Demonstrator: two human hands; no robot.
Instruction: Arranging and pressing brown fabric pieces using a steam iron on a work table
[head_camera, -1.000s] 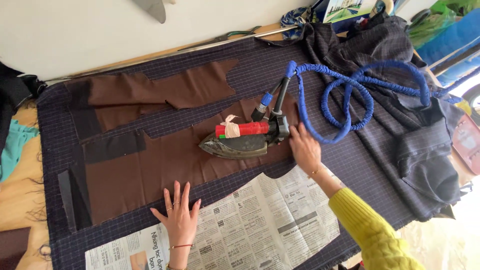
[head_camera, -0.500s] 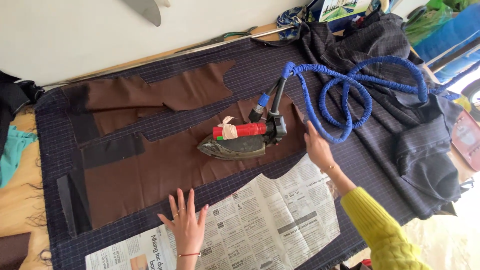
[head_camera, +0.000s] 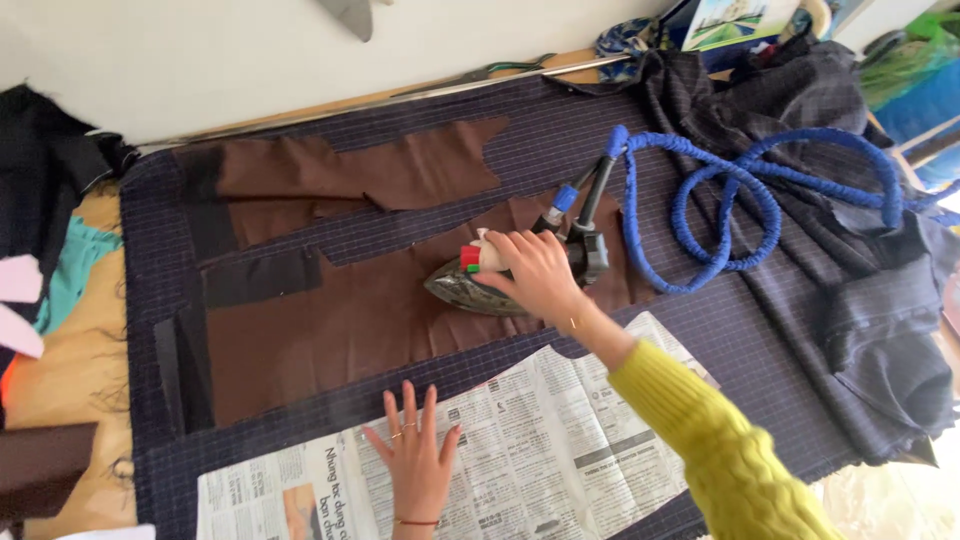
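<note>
Our right hand (head_camera: 535, 275) has moved onto the red-handled steam iron (head_camera: 500, 280) (fingers apparently wrapped round it) on brown fabric (head_camera: 330, 320); left hand (head_camera: 415, 455) stays splayed flat on newspaper (head_camera: 560, 450).

One iron (head_camera: 480, 285) under the right grip (head_camera: 535, 275). One blue hose (head_camera: 740, 200), coiled just beyond that grip. Two brown fabric pieces (head_camera: 360, 180), one beneath the iron, one farther off. One newspaper spread (head_camera: 560, 450) under the left grip (head_camera: 415, 460), possibly several sheets. One dark garment heap (head_camera: 860, 320) out past the hose.
</note>
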